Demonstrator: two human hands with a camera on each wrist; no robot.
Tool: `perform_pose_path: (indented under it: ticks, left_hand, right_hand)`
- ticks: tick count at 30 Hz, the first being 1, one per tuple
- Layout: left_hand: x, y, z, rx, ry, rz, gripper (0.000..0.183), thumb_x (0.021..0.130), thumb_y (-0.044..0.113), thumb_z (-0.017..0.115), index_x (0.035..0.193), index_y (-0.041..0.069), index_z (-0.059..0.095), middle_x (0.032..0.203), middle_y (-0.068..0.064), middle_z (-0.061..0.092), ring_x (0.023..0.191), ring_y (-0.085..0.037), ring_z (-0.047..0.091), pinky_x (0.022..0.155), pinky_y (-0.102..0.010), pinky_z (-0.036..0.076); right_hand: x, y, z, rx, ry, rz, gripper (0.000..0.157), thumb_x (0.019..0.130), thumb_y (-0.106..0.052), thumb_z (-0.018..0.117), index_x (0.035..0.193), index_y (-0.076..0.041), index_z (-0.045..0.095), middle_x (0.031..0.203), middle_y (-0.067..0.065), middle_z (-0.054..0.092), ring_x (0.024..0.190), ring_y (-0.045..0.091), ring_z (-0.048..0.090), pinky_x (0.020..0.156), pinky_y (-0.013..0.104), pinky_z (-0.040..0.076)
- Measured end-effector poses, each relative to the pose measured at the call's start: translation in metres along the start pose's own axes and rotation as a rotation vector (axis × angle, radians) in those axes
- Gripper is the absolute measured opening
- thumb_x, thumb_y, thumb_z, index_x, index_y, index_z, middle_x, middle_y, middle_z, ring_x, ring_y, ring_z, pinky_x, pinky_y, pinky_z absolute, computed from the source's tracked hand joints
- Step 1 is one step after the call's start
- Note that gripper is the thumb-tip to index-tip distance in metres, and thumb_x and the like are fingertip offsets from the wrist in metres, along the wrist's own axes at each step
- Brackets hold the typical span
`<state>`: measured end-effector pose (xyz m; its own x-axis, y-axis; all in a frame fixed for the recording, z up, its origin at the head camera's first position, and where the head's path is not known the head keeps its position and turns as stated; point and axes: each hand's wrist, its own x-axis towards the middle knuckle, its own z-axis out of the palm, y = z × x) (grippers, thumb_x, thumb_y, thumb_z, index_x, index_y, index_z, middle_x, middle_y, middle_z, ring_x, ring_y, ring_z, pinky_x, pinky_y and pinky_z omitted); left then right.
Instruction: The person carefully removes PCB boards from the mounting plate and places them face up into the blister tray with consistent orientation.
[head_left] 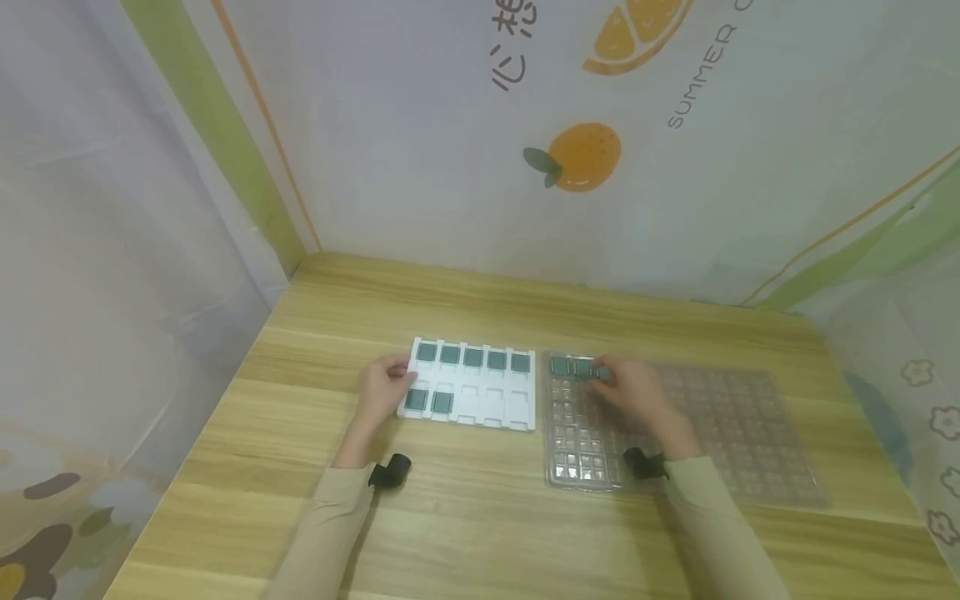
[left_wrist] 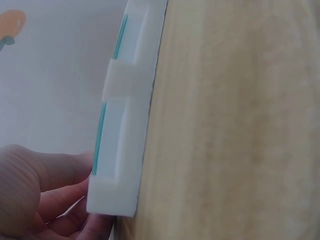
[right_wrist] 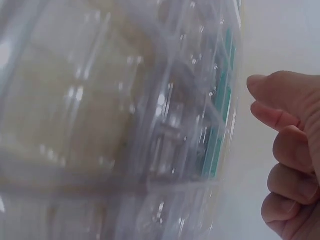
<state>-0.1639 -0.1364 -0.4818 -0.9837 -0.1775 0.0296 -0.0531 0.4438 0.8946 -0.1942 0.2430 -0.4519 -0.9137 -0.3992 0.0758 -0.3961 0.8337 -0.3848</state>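
Observation:
My left hand grips the left edge of a white foam-like tray, its thumb on top by a corner slot. Thin green square chips fill the tray's far row, and two more lie at the left of the near row. To the right, my right hand is over the far row of a clear plastic tray, beside green chips there. In the right wrist view its thumb and index finger are slightly apart beyond the tray, other fingers curled, with nothing visible between them.
A second clear compartment tray lies on the right side of the wooden table. White curtain cloth with fruit prints hangs behind the table's far edge. Black wrist cameras sit on both wrists.

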Motion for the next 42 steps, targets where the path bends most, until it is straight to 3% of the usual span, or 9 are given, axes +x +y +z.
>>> perform_pose_path:
  ticks: [5,9,12,18,24,29,42]
  left_hand:
    - [0.0,-0.001,0.0,-0.013,-0.005,-0.009,0.03,0.08,-0.007,0.065,0.109,-0.014,0.061,0.1,-0.029,0.063,0.091,-0.037,0.062,0.081,-0.04,0.055]
    - [0.001,-0.002,0.0,-0.018,-0.005,-0.017,0.031,0.08,-0.006,0.065,0.11,-0.014,0.061,0.1,-0.028,0.063,0.091,-0.036,0.062,0.081,-0.04,0.055]
    - [0.001,-0.003,0.0,-0.019,-0.006,-0.026,0.031,0.08,-0.006,0.065,0.11,-0.013,0.061,0.099,-0.028,0.063,0.091,-0.036,0.062,0.081,-0.04,0.055]
    - [0.0,-0.001,0.0,-0.025,-0.011,-0.029,0.031,0.08,-0.005,0.065,0.11,-0.013,0.061,0.1,-0.028,0.063,0.092,-0.036,0.062,0.082,-0.041,0.054]
    - [0.001,-0.001,0.0,-0.026,-0.01,-0.03,0.031,0.081,-0.005,0.065,0.111,-0.013,0.06,0.1,-0.028,0.063,0.092,-0.036,0.061,0.082,-0.041,0.054]
    - [0.0,0.0,-0.001,-0.022,-0.01,-0.029,0.031,0.081,-0.005,0.065,0.11,-0.013,0.06,0.1,-0.028,0.063,0.092,-0.037,0.061,0.081,-0.041,0.055]
    - [0.0,0.0,-0.001,-0.03,-0.006,-0.029,0.03,0.081,-0.004,0.065,0.11,-0.012,0.062,0.1,-0.027,0.064,0.091,-0.035,0.062,0.081,-0.041,0.054]
  right_hand:
    - [0.0,-0.007,0.002,-0.024,0.019,-0.03,0.031,0.081,-0.016,0.071,0.107,-0.001,0.063,0.066,0.001,0.058,0.052,0.01,0.048,0.047,0.026,0.043]
    - [0.001,-0.016,0.003,0.031,0.007,-0.054,0.03,0.08,-0.012,0.071,0.107,0.001,0.063,0.073,0.006,0.063,0.053,0.01,0.051,0.048,0.028,0.047]
    - [0.002,-0.022,0.004,0.072,-0.012,-0.05,0.03,0.082,-0.012,0.07,0.108,0.001,0.063,0.066,0.001,0.058,0.05,0.008,0.046,0.045,0.025,0.044]
    - [0.005,-0.031,0.006,0.027,0.004,-0.055,0.029,0.083,-0.018,0.071,0.107,-0.004,0.064,0.057,-0.006,0.048,0.048,0.006,0.04,0.043,0.023,0.037]
    - [0.008,-0.04,0.011,-0.031,0.046,-0.119,0.028,0.081,-0.02,0.073,0.103,-0.005,0.065,0.058,-0.005,0.053,0.048,0.006,0.041,0.042,0.023,0.038]
    - [0.012,-0.05,0.014,0.004,0.016,-0.125,0.026,0.083,-0.019,0.071,0.104,-0.005,0.065,0.06,-0.003,0.056,0.049,0.007,0.046,0.046,0.024,0.043]
    - [0.02,-0.072,0.024,0.064,-0.024,-0.122,0.027,0.084,-0.02,0.068,0.108,-0.008,0.065,0.053,-0.008,0.039,0.047,0.006,0.034,0.043,0.022,0.034]
